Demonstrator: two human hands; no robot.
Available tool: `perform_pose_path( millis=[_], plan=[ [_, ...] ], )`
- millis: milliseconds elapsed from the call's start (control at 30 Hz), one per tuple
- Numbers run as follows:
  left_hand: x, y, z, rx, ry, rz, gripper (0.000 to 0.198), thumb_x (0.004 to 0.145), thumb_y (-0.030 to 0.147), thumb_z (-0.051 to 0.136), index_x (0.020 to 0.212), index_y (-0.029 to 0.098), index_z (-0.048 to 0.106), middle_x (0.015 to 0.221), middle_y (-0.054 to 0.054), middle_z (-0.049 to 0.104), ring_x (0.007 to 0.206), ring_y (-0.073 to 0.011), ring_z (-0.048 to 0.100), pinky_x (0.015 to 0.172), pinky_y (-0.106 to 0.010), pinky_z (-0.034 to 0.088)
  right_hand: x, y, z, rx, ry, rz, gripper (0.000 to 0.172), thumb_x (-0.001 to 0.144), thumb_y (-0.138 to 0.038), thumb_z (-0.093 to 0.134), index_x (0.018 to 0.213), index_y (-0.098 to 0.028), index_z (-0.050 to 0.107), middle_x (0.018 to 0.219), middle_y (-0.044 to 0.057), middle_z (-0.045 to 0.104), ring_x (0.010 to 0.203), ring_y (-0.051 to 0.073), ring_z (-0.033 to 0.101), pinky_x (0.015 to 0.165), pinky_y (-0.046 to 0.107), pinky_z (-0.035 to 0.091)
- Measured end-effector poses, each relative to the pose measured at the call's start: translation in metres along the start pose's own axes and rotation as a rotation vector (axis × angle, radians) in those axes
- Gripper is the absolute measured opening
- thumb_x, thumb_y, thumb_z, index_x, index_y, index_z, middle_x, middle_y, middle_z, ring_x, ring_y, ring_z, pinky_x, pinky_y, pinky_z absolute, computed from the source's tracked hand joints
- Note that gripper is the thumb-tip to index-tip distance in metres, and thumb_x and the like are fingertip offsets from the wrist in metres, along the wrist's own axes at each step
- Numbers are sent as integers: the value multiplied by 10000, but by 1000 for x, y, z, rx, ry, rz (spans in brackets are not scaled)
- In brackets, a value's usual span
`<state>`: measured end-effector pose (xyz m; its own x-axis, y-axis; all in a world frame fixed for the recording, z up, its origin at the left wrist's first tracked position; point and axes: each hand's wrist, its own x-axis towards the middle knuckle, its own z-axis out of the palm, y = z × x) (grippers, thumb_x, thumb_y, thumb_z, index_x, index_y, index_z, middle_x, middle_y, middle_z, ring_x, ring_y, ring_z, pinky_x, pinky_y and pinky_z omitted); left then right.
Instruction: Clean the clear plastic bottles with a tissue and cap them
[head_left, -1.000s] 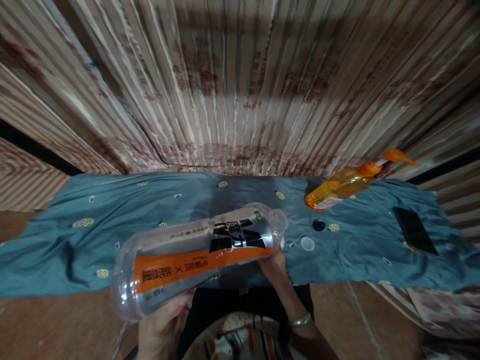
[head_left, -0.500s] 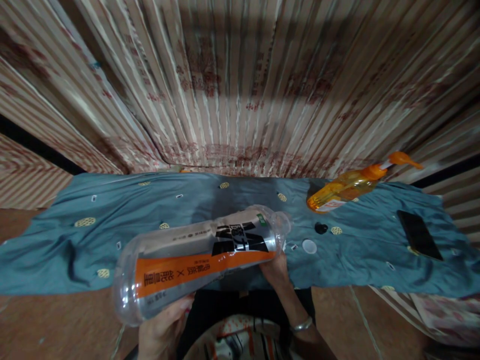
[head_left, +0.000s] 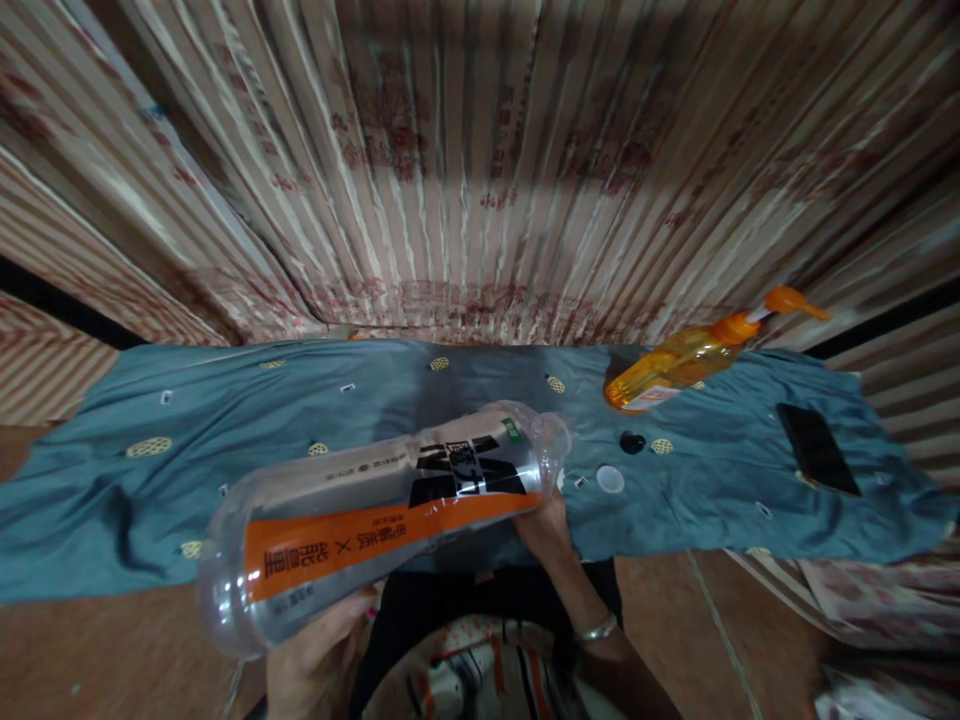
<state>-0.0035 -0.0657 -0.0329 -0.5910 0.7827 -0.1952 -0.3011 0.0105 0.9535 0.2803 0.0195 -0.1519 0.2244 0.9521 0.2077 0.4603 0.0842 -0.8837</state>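
Observation:
A large clear plastic bottle (head_left: 390, 510) with a grey, orange and black label lies tilted across my two hands, its uncapped neck towards the right. My left hand (head_left: 319, 635) grips it from below near the base; most of those fingers are hidden behind the bottle. Near the neck, my right hand (head_left: 541, 525) holds it from beneath, its fingers also largely covered. Just right of the neck, a white round disc (head_left: 610, 479) and a small black cap-like piece (head_left: 632, 442) lie on the blue cloth (head_left: 480, 370).
An orange pump bottle (head_left: 675, 368) stands at the back right of the cloth-covered table. A black phone (head_left: 817, 448) lies at the right end. Striped curtains (head_left: 465, 180) hang behind and at both sides, with dark bars (head_left: 67, 305) at the edges.
The whole view has shifted slightly, so the table items appear a little further left and higher. Both hands keep hold of the bottle, which keeps nearly the same tilt.

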Motion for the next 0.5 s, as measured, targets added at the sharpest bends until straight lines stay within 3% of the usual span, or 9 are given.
perform_pose_path(
  millis=[200,500],
  plan=[
    [-6,22,27,-25,-38,78,342,428,244,1040,667,308,804,624,29,801,486,-241,741,499,-319,690,0,2,0,10,6,9,295,829,-462,823,1040,-284,717,856,27,712,936,355,750,903,590,702],
    [-6,23,27,0,-68,1,340,393,315,1075,586,277,798,561,-9,767,479,-280,753,518,-370,712,-2,2,1,-32,12,35,292,846,-428,823,1067,-273,714,1001,63,765,949,333,741,918,561,681]
  ],
)
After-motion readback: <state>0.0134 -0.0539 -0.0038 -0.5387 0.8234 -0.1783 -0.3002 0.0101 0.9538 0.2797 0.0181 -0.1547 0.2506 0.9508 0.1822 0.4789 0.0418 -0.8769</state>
